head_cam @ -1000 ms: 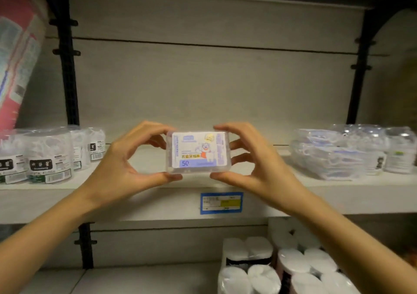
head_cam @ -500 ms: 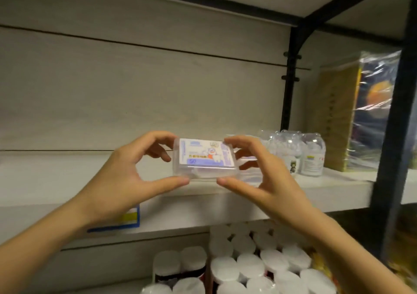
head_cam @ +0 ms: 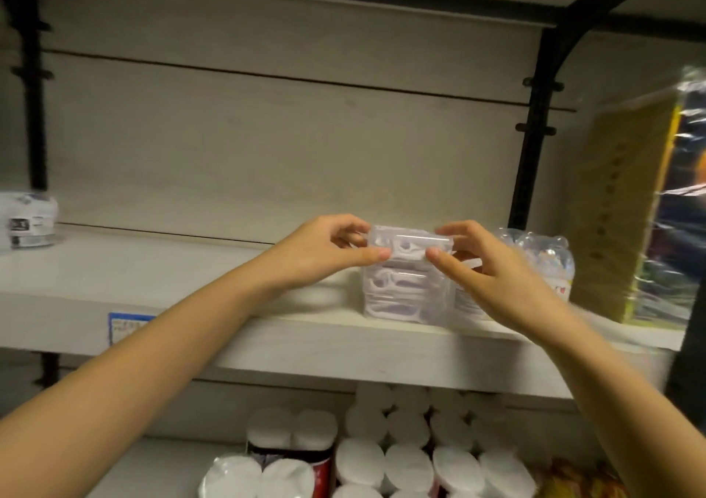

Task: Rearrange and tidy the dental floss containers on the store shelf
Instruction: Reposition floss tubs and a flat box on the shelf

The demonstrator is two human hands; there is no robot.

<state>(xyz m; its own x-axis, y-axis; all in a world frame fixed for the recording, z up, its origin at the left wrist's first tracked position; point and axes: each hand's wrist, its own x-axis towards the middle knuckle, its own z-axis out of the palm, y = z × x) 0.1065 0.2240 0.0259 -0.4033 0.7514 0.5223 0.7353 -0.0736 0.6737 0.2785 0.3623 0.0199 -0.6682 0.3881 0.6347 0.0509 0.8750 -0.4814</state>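
Note:
A clear rectangular floss box (head_cam: 409,243) lies flat at the top of a stack of similar clear floss boxes (head_cam: 399,295) on the white shelf (head_cam: 183,280). My left hand (head_cam: 324,249) pinches its left end between thumb and fingers. My right hand (head_cam: 485,264) pinches its right end the same way. White floss picks show through the box's side; its label faces up, out of sight. Clear round floss jars (head_cam: 542,257) stand behind my right hand.
A round floss tub (head_cam: 28,220) sits at the shelf's far left. A tall yellow wrapped package (head_cam: 642,211) stands at the right beyond a black upright (head_cam: 535,127). Below the shelf are white rolls (head_cam: 405,459). A blue price tag (head_cam: 128,325) is on the shelf edge.
Both hands carried the floss box to the right and tipped it flat onto the stack of clear boxes. The view swung right, away from the tubs on the left.

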